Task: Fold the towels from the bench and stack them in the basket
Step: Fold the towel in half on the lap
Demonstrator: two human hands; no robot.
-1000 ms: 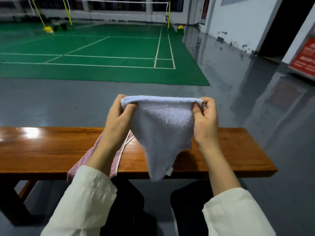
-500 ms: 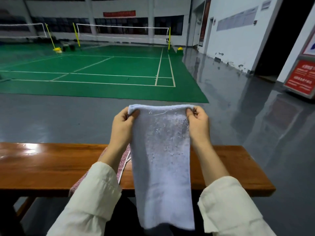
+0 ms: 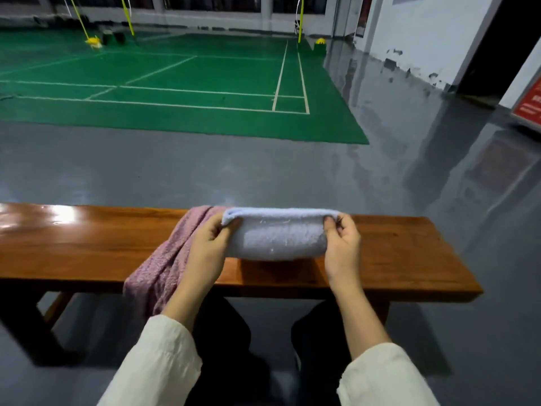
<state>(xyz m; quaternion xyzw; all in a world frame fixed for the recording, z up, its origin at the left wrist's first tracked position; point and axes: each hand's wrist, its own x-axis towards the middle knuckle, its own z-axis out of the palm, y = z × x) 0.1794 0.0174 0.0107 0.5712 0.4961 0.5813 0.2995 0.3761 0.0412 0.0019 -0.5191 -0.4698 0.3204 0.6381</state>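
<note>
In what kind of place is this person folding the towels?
Most likely an indoor badminton hall. A green court with white lines lies beyond the grey floor, and a yellow net post stands at its far end. The left hand and right hand hold a blue towel over a wooden bench.

bench top (image 3: 409, 250) gives open wood to the right of the right hand (image 3: 344, 247) and far left, but the pink towel (image 3: 158, 265) lies across it and over the near edge just beside the left hand (image 3: 206, 247), and the blue towel (image 3: 278, 237) pinched between both hands blocks the middle.
</note>
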